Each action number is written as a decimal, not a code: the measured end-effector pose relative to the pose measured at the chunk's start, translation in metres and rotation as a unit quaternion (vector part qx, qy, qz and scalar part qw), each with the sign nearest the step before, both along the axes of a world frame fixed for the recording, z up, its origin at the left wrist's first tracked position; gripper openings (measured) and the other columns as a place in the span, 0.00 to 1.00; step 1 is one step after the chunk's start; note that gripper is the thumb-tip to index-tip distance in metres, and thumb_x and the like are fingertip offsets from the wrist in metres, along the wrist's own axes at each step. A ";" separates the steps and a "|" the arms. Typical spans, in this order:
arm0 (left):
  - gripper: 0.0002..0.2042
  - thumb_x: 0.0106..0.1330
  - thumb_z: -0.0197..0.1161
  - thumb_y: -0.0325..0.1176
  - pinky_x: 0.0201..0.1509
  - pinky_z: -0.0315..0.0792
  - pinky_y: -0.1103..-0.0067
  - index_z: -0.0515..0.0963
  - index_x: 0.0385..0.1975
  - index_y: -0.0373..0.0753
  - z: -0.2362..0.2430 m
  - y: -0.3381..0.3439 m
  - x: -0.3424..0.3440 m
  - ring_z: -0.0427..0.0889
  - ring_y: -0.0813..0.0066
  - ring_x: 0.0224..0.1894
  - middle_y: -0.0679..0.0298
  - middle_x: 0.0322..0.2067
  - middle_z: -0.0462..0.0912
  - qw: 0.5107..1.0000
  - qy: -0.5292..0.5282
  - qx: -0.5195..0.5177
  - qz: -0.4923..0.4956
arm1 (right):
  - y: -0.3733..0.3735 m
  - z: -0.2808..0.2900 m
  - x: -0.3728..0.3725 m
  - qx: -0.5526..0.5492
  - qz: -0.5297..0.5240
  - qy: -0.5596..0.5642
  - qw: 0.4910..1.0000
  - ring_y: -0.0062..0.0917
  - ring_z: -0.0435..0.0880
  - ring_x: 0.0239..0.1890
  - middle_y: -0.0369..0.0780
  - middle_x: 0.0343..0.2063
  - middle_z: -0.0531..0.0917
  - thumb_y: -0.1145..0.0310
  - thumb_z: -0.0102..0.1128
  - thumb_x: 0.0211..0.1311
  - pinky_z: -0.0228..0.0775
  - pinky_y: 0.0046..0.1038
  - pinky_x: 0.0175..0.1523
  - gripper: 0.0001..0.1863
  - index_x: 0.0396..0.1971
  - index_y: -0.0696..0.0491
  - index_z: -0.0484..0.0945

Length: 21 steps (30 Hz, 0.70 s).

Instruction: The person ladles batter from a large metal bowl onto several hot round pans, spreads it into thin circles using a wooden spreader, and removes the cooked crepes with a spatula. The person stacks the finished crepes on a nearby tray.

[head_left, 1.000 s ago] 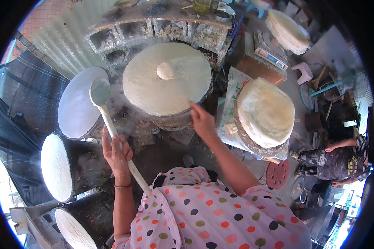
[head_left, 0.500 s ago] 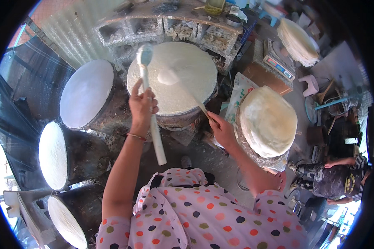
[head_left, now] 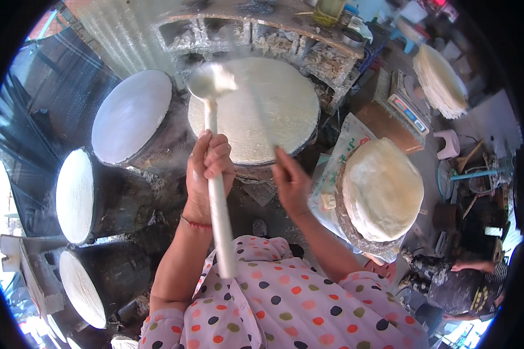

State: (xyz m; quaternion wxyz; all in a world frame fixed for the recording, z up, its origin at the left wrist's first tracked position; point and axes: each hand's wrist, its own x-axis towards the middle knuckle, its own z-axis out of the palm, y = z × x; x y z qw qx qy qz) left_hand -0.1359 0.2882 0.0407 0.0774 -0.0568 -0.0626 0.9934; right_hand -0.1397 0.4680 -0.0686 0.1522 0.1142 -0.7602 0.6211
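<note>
My left hand point(head_left: 211, 163) grips the long pale handle of a ladle point(head_left: 204, 84); its metal bowl is over the left rim of the big round drum top point(head_left: 273, 110), which carries a pale, smooth layer. White, blurred matter point(head_left: 224, 80) shows at the bowl's right side. Closed around the near end of a thin stick point(head_left: 264, 119) is my right hand point(head_left: 291, 179), by the drum's front right edge. Motion smears the stick, and its far tip is unclear. A stack of round, pale sheets point(head_left: 384, 189) stands to the right of my right hand.
Several more drums with white tops, one of them a pale disc point(head_left: 133, 116), line the left side. Behind is a concrete-block shelf point(head_left: 239, 35). A scale point(head_left: 409, 113) sits on a box at right, near another sheet stack point(head_left: 441, 81). Another person point(head_left: 463, 285) is at far right.
The ladle has come nearer to me, its bowl now turned with white matter at its side. My right hand and the stick have moved left, closer to the ladle. The view has shifted slightly.
</note>
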 end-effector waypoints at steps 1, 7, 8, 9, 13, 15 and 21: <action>0.09 0.72 0.49 0.31 0.10 0.56 0.92 0.61 0.29 0.37 0.009 0.007 0.005 0.56 0.90 0.15 0.71 0.19 0.59 0.990 -0.002 -0.129 0.055 | 0.018 -0.004 -0.012 0.082 -0.044 0.097 0.991 0.20 0.80 0.35 0.37 0.50 0.81 0.70 0.58 0.63 0.74 0.25 0.39 0.20 0.56 0.48 0.75; 0.11 0.72 0.49 0.32 0.09 0.57 0.91 0.61 0.25 0.39 0.010 -0.004 0.015 0.55 0.89 0.14 0.72 0.18 0.58 0.999 -0.027 0.020 0.032 | 0.097 0.013 -0.054 0.403 -0.004 -0.003 0.915 0.40 0.80 0.32 0.42 0.28 0.78 0.71 0.63 0.56 0.72 0.38 0.37 0.22 0.52 0.41 0.77; 0.12 0.72 0.49 0.32 0.09 0.57 0.91 0.61 0.25 0.39 0.007 -0.006 0.019 0.55 0.89 0.14 0.72 0.17 0.57 0.998 -0.039 0.019 0.037 | 0.104 0.014 -0.066 0.453 -0.003 -0.005 0.892 0.41 0.80 0.32 0.42 0.27 0.77 0.70 0.62 0.56 0.72 0.39 0.37 0.22 0.52 0.41 0.77; 0.12 0.72 0.49 0.32 0.09 0.57 0.91 0.60 0.25 0.39 0.004 -0.012 0.025 0.55 0.89 0.13 0.72 0.17 0.57 0.997 -0.049 0.013 0.050 | 0.097 0.020 -0.083 0.516 -0.060 -0.092 0.850 0.42 0.81 0.36 0.44 0.33 0.80 0.69 0.62 0.56 0.73 0.40 0.40 0.21 0.52 0.43 0.77; 0.11 0.71 0.51 0.31 0.10 0.57 0.90 0.61 0.25 0.41 -0.011 -0.044 0.045 0.55 0.88 0.11 0.73 0.15 0.59 0.996 -0.029 0.069 0.044 | 0.065 0.007 -0.084 0.244 -0.021 -0.230 0.942 0.39 0.81 0.48 0.51 0.50 0.78 0.73 0.58 0.58 0.72 0.34 0.50 0.21 0.54 0.53 0.74; 0.11 0.69 0.53 0.31 0.11 0.56 0.89 0.63 0.25 0.41 -0.010 -0.057 0.055 0.56 0.89 0.12 0.74 0.15 0.59 0.995 -0.042 0.093 0.022 | 0.036 -0.008 -0.041 0.193 0.061 -0.266 0.943 0.31 0.79 0.43 0.46 0.48 0.79 0.74 0.57 0.58 0.72 0.29 0.46 0.22 0.55 0.53 0.74; 0.04 0.69 0.49 0.30 0.11 0.54 0.91 0.61 0.35 0.46 -0.018 -0.117 0.082 0.57 0.90 0.15 0.74 0.22 0.61 0.981 -0.083 -0.043 0.167 | 0.015 -0.033 0.044 0.034 0.051 -0.364 0.929 0.14 0.76 0.34 0.36 0.44 0.81 0.78 0.55 0.58 0.71 0.17 0.38 0.24 0.57 0.56 0.72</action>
